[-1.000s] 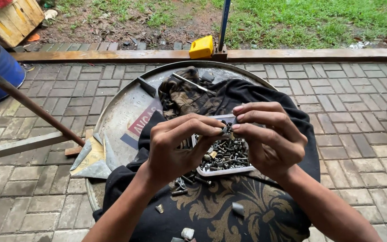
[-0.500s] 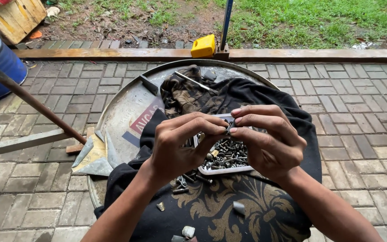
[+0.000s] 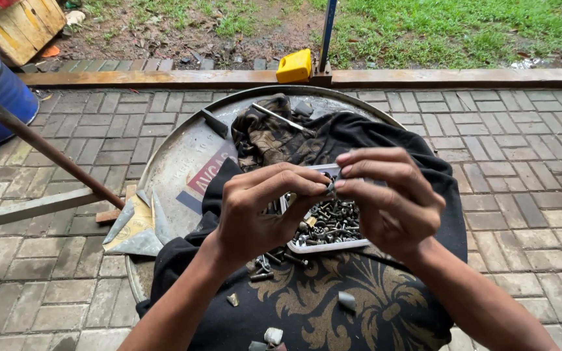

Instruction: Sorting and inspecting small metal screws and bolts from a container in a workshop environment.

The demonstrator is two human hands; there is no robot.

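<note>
Steel fastener pinched between two hands

Both hands, left hand [image 3: 255, 214] and right hand [image 3: 391, 201], close fingertips on a small bolt [image 3: 330, 186], directly above the white tray [image 3: 333, 246] of screws; threading seems underway, wanting steady twisting.

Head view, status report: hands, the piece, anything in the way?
Left hand and right hand meet fingertip to fingertip, pinching a small metal piece. Below: white tray of bolts on black cloth. Nothing blocking.

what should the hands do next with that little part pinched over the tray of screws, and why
Probably keep turning the small metal part between the fingertips. Left hand and right hand both pinch it right above the white tray of screws, so anything that slips would likely fall back into the tray.
</note>
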